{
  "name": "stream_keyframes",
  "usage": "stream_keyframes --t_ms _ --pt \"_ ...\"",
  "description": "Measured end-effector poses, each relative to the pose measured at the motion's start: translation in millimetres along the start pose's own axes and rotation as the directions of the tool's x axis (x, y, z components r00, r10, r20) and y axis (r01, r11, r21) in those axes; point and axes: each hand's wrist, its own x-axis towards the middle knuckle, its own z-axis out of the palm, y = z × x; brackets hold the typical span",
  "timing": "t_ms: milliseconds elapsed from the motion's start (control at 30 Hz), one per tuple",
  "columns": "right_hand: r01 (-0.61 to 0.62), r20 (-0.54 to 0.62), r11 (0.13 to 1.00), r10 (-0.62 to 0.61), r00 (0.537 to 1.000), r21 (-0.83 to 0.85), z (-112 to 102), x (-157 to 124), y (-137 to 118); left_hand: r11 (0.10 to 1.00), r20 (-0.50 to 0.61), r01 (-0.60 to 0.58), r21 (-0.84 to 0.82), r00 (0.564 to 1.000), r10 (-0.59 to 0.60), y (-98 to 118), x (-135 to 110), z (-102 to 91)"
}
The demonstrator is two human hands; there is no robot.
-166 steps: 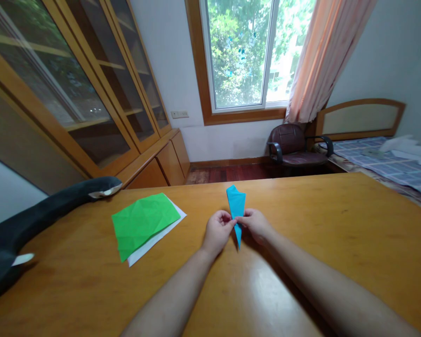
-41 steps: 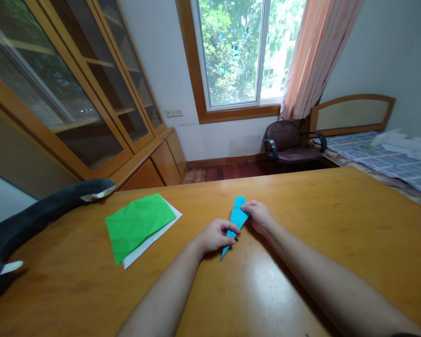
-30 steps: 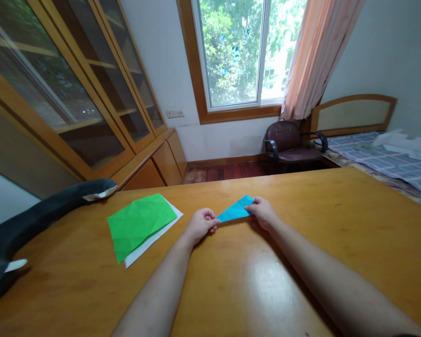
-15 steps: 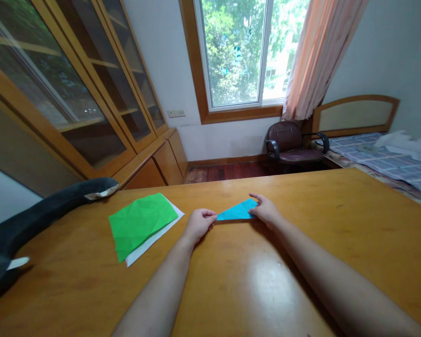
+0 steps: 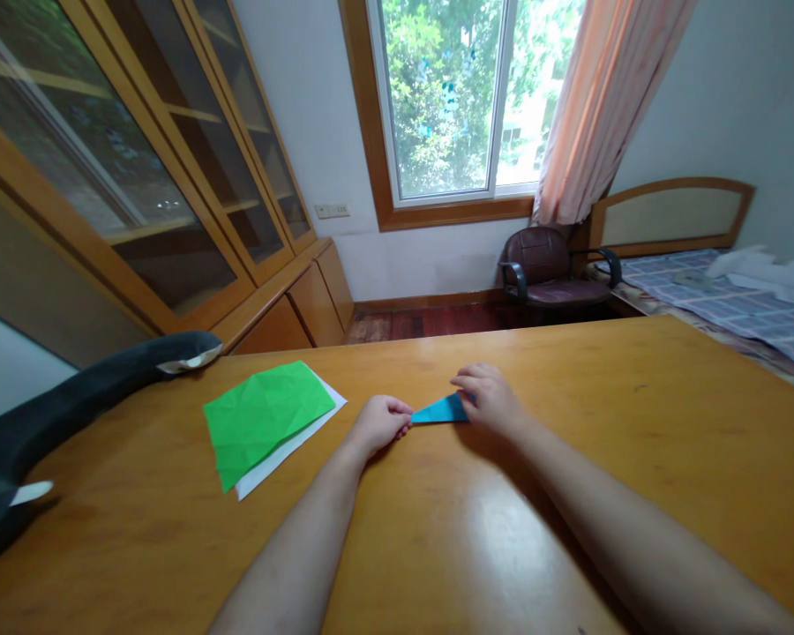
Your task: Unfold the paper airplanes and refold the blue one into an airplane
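Note:
A blue piece of folded paper (image 5: 440, 410), shaped like a narrow wedge, lies between my hands over the wooden table (image 5: 397, 538). My left hand (image 5: 380, 423) pinches its pointed left tip between thumb and fingers. At the wide right end, my right hand (image 5: 493, 401) is closed over the paper with the fingers curled, hiding that end. To the left of my left hand, a creased green sheet of paper (image 5: 271, 419) lies on top of a white sheet (image 5: 284, 459), which shows along its right and lower edges.
A dark, curved object with white parts (image 5: 93, 388) rests along the table's left side. Beyond the table stand a glass-fronted cabinet (image 5: 265, 256), a brown armchair (image 5: 546, 269) and a bed (image 5: 694, 282) with a checked cover.
My right hand has shifted left and come over the wide end of the blue paper, covering more of it. The left hand keeps its pinch on the tip.

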Motion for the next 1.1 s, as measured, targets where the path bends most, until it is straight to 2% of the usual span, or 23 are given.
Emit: stream_keyframes --t_ms 67,133,267,400,533,667,800,1100 --pt "0.102 0.119 0.994 -0.098 0.988 -0.030 1 -2 -12 0.999 -0.003 0.010 0.052 1.000 -0.010 3 -2 -0.1" --pt "0.132 0.182 0.989 -0.118 0.976 -0.064 4 -2 -21 0.987 -0.007 -0.011 0.162 1.000 0.012 6 -3 -0.2" --pt "0.136 0.254 0.984 -0.104 0.962 -0.112 11 -2 -26 0.908 0.006 -0.134 0.398 0.990 0.144 10 -5 -0.4" --pt "0.137 0.301 0.981 -0.090 0.949 -0.139 17 -2 -27 0.812 -0.049 -0.169 0.559 0.971 0.236 11 -7 -0.4" --pt "0.129 0.313 0.978 -0.073 0.947 -0.161 19 -1 -28 0.679 0.006 -0.236 0.695 0.946 0.323 13 -9 1.2" --pt "0.128 0.332 0.974 -0.059 0.942 -0.187 17 1 -31 0.584 0.089 -0.351 0.732 0.899 0.430 13 -10 9.4" --pt "0.132 0.338 0.966 -0.051 0.940 -0.220 14 2 -35 0.533 0.138 -0.399 0.746 0.876 0.462 13 -9 19.3" --pt "0.124 0.344 0.968 -0.041 0.938 -0.221 13 3 -34 0.576 0.125 -0.429 0.695 0.862 0.492 5 -3 19.4"
